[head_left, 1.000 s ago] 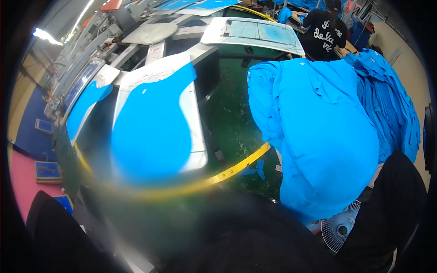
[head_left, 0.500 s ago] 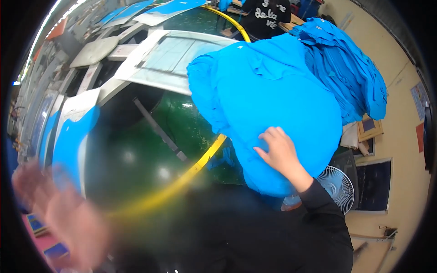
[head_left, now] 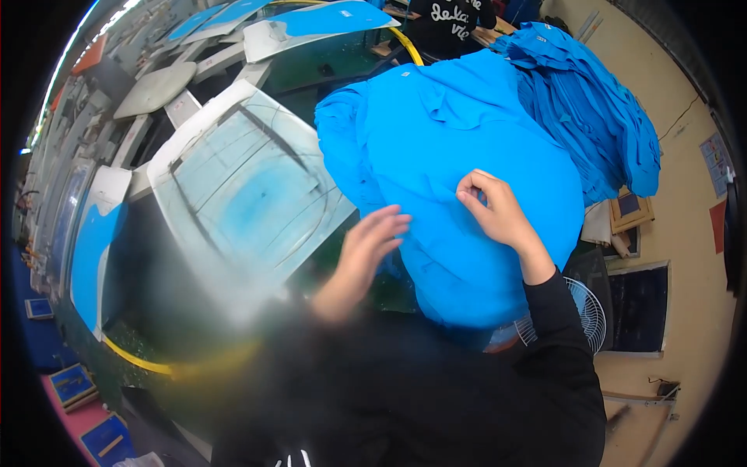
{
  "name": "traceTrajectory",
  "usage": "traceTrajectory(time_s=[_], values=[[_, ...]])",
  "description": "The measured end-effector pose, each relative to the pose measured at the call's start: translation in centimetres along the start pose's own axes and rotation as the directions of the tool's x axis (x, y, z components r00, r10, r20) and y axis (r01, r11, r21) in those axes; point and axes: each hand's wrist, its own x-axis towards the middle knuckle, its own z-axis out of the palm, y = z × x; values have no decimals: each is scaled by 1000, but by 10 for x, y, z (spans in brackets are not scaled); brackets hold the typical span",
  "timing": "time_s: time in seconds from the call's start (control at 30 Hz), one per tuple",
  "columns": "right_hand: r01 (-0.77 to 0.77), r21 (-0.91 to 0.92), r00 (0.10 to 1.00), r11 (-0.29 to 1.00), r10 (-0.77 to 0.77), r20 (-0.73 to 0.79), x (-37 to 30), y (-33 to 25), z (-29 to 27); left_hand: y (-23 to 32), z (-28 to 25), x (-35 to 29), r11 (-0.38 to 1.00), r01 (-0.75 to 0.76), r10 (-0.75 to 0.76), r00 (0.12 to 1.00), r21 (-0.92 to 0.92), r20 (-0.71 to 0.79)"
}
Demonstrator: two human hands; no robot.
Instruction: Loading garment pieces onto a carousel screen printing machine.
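A large pile of bright blue fabric pieces (head_left: 459, 140), which look like cut garment panels, lies before me. My right hand (head_left: 502, 214) is over its upper surface, thumb and fingers curled together in a pinch at the cloth. Whether fabric is caught between the fingertips I cannot make out. My left hand (head_left: 362, 257) hovers by the pile's left edge, fingers stretched out and holding nothing. Left of it sits a pale flat board (head_left: 241, 183) with white edges, dark lines and a faint blue stain; its near end is blurred.
More boards bearing blue panels stand at the far side (head_left: 331, 22) and the left (head_left: 93, 261). A thick stack of blue fabric (head_left: 580, 109) hangs behind the pile. A yellow curved rail (head_left: 136, 358) runs low around. A fan (head_left: 587, 311) stands at right. Another person (head_left: 447, 27) is at the back.
My left hand has swung from the far lower left to the pile's edge. My right hand has moved up slightly and its fingers have curled in. The boards have shifted round, bringing a bare one closer.
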Motion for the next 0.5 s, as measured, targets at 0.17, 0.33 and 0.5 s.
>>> traceTrajectory(time_s=[0.17,0.33,0.5], values=[[-43,363,994,931,2,113,-12,-42,6,-6,31,12,977,38,-14,994,-210,112],[168,95,980,981,-155,-127,-46,-83,36,0,29,26,994,-88,81,990,-60,-119],[-330,906,944,-264,-71,323,-69,-43,86,64,55,8,950,-295,273,944,-103,-187]])
